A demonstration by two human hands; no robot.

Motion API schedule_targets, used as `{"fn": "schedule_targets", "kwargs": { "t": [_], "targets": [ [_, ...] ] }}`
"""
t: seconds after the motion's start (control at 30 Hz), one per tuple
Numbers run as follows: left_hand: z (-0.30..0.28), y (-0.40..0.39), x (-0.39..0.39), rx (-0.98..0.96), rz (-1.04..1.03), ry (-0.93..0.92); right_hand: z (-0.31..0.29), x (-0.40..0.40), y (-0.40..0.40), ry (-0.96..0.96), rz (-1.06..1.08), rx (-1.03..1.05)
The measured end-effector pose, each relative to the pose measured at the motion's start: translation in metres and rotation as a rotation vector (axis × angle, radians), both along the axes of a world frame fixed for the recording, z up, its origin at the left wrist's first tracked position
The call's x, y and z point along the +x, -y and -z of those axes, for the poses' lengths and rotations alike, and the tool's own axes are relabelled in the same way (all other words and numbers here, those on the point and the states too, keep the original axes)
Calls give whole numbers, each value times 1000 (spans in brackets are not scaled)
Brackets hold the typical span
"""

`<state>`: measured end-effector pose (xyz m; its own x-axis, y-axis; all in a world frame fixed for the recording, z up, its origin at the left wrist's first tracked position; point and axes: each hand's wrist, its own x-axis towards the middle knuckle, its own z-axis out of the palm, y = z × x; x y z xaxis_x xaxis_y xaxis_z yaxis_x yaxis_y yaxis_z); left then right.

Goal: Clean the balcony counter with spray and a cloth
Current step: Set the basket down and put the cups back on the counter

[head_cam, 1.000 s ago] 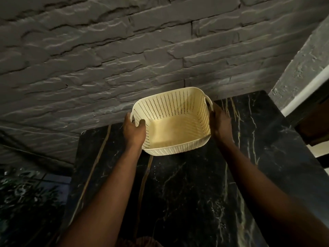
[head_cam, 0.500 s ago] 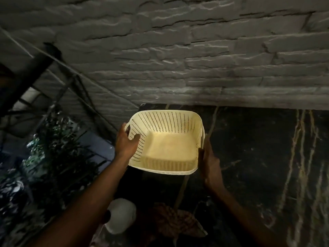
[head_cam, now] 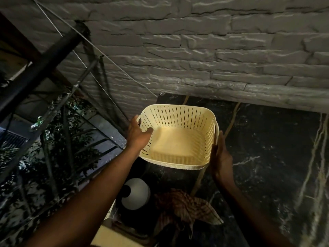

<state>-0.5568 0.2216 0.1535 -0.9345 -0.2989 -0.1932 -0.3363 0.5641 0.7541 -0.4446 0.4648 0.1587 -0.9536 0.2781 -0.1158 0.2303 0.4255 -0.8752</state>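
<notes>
An empty cream perforated basket (head_cam: 179, 139) hangs tilted above the left end of the black marble counter (head_cam: 267, 157). My left hand (head_cam: 138, 134) grips its left rim, thumb inside the wall. Against the basket's right side lies my right hand (head_cam: 220, 157), fingers straight and pointing up. A brown striped cloth (head_cam: 185, 205) sits crumpled on the counter below the basket, near me. Beside the cloth on its left is a round white object with a dark part (head_cam: 136, 193); I cannot tell what it is.
A grey stone wall (head_cam: 195, 59) runs along the counter's far edge. Left of the counter are dark metal railings (head_cam: 53, 104) and foliage (head_cam: 26, 166) beyond the drop. A pale flat thing (head_cam: 114, 236) lies at the bottom edge.
The basket has moved left, from the counter's right part to its left end. My right hand went from the handle to lying flat on the side. Cloth and white object came into view.
</notes>
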Motion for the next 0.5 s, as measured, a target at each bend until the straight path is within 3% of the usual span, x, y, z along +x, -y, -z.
{"fn": "schedule_targets", "kwargs": {
  "t": [0.1,0.27,0.5],
  "targets": [
    [-6,-6,2,-42,-9,17,2,4,-4,-46,0,-1],
    [-23,-30,20,-290,49,-58,-16,0,-8,-209,-8,116],
    [-61,-63,88,-221,116,-334,-66,0,16,-301,-258,0]
  ]
}}
